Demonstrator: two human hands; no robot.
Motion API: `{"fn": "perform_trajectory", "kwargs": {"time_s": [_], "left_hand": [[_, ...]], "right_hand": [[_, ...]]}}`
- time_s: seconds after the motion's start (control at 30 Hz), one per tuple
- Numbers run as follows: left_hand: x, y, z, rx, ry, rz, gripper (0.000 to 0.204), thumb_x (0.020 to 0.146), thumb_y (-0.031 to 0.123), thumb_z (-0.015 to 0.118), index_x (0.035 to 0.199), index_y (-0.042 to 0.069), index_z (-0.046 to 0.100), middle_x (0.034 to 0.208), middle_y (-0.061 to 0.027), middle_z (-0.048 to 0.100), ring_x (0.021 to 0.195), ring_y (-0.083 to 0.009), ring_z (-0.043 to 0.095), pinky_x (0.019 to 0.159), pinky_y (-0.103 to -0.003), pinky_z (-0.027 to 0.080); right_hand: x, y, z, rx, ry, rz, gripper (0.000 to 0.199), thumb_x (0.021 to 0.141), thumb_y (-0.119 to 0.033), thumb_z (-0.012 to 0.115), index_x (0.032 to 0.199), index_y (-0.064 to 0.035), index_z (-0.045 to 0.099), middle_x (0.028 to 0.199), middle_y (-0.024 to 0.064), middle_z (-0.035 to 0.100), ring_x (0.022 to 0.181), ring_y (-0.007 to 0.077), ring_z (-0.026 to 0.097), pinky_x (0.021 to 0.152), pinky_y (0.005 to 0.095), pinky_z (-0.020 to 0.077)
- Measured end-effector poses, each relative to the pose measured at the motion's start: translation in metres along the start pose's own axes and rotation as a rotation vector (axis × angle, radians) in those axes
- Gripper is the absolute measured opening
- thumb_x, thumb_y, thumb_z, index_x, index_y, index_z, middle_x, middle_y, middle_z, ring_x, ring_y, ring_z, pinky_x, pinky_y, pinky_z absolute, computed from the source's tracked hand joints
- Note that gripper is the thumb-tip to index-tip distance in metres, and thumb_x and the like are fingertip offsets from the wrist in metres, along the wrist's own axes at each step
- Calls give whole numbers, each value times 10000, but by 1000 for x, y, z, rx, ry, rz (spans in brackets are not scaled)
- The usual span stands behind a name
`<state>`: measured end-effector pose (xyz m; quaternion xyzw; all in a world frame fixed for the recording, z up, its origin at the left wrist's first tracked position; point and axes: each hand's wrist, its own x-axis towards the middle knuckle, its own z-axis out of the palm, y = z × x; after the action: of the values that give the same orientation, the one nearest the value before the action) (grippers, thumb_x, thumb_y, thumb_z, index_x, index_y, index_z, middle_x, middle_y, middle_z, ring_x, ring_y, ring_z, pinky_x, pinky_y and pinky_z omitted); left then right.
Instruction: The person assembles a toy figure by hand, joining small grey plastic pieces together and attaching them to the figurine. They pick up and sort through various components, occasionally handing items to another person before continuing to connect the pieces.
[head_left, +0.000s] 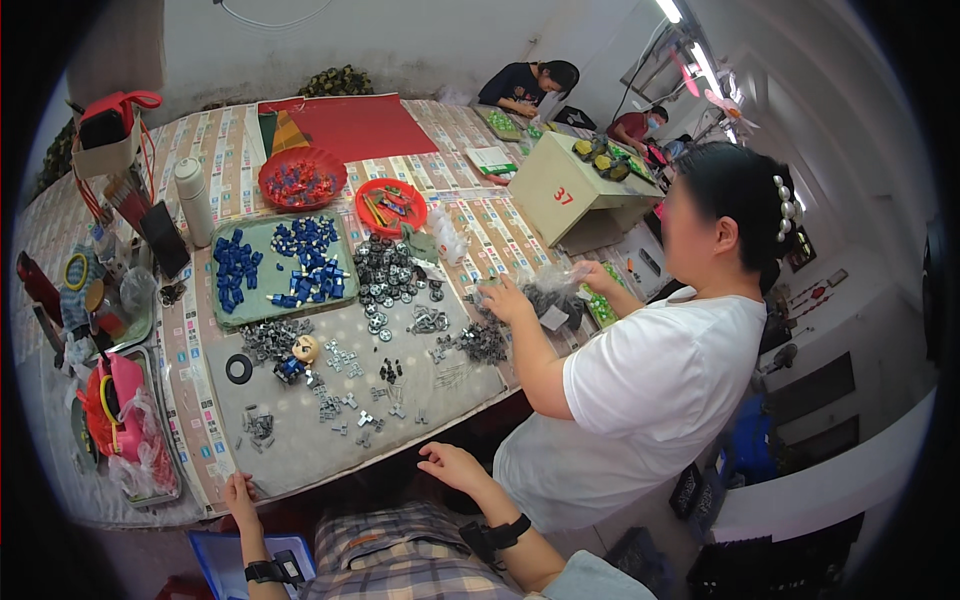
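My left hand (pixel 241 496) rests at the table's front edge, its fingers loosely stretched out with no object visible in them. Just off the edge, my right hand (pixel 456 468) hangs in the air, fingers apart and holding nothing. The grey work mat (pixel 300 470) lies beyond both. On it stands a small toy figure (pixel 305 350) with a tan head and blue body, beside a black ring (pixel 239 369). Small grey plastic parts (pixel 345 360) lie scattered around, with a pile of grey parts (pixel 270 340) behind the figure. Several black-and-silver wheel-like parts (pixel 385 270) are heaped farther back.
A green tray (pixel 225 317) holds blue parts. Behind it are a red bowl (pixel 265 185) and a red-orange dish (pixel 365 222). At right, a person in a white shirt (pixel 640 380) handles a plastic bag (pixel 550 290). A beige box (pixel 540 190) stands beyond; a white bottle (pixel 192 200) is at left.
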<state>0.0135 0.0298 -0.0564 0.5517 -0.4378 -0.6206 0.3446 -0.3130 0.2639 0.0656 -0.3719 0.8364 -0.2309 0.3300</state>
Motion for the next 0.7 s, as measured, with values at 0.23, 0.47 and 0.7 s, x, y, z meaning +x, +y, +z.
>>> {"fn": "perform_trajectory", "kwargs": {"time_s": [0.23,0.47,0.7], "left_hand": [[17,2,15,38,-88,-36,291,901,275,463,736,49,541,589,6,473,482,-53,438,444,-177,374],[33,-14,3,15,-85,-20,283,902,301,455,770,59,518,584,-9,477,415,-62,456,361,-173,383],[35,-16,3,7,-97,-12,289,900,300,460,767,52,527,583,-6,478,398,-63,449,349,-175,372]], "right_hand": [[-11,-3,12,-20,-16,59,319,776,-262,605,992,-32,560,804,113,605,731,237,594,656,319,467],[-21,-8,13,-73,-14,62,316,777,-274,595,992,-47,550,815,114,583,763,257,569,672,338,454],[-32,-4,23,-123,-5,34,316,784,-289,582,999,-59,548,825,116,580,783,265,568,684,351,455]]}}
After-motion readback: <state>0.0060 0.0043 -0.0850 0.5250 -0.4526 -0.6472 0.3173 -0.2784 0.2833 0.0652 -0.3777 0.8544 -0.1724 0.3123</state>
